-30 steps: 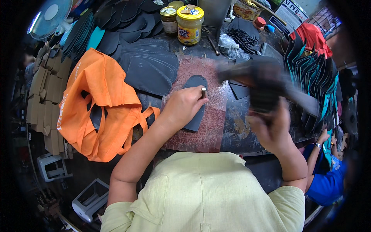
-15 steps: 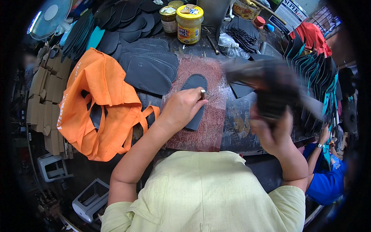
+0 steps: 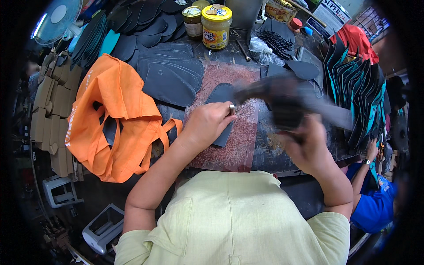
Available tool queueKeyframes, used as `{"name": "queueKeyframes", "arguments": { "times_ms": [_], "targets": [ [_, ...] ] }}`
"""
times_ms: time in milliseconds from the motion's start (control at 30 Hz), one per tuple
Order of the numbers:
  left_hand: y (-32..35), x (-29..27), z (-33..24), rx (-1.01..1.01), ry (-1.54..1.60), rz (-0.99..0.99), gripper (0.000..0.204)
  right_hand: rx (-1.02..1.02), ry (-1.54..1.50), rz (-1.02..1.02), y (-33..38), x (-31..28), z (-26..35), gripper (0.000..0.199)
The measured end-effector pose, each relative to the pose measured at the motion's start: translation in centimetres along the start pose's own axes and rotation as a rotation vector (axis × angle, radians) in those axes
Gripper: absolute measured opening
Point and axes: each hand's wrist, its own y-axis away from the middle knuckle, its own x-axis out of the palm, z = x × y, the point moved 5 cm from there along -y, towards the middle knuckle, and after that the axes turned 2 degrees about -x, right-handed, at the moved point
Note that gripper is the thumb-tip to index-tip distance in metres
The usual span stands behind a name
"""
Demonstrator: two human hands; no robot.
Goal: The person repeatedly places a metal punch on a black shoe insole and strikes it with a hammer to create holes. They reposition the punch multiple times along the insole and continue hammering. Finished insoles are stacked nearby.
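An orange fabric bag (image 3: 138, 110) lies at left; a yellow-lidded jar (image 3: 216, 33) stands far, an electric fan (image 3: 57, 17) far left, grey plastic stools (image 3: 96, 243) near left.

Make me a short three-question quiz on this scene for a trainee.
1. Multiple choice: what does the right hand hold?
A) a jar
B) a hammer
C) a stool

2. True or false: the orange bag lies to the left of the red mat.

3. Fill the gap: above the dark flat piece on the mat, the left hand grips a small ____.

Key:
1. B, though the hammer is blurred.
2. True.
3. Metal tool; only its shiny end shows clearly.
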Motion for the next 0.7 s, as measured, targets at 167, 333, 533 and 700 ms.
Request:
{"name": "queueKeyframes", "arguments": {
  "times_ms": [167, 333, 533, 700],
  "targets": [
    [0.4, -0.1, -0.2, -0.026, 0.006, -0.006, 0.018, 0.012, 0.39, 0.173, -0.4, -0.8, 0.5, 0.031],
    [0.2, -0.1, 0.2, -0.041, 0.008, -0.003, 0.017, -0.244, 0.124, -0.082, 0.3, -2.8, 2.6, 0.046],
    [0.6, -0.3, -0.5, 0.033, -0.024, 0.009, 0.017, -0.027, 0.219, 0.071, 0.5, 0.4, 0.0, 0.041],
    [0.8, -0.4, -0.5, -0.039, 0.037, -0.003, 0.016, 0.03, 0.323, 0.215, -0.1, -1.2, 0.7, 0.052]
  ]
}}
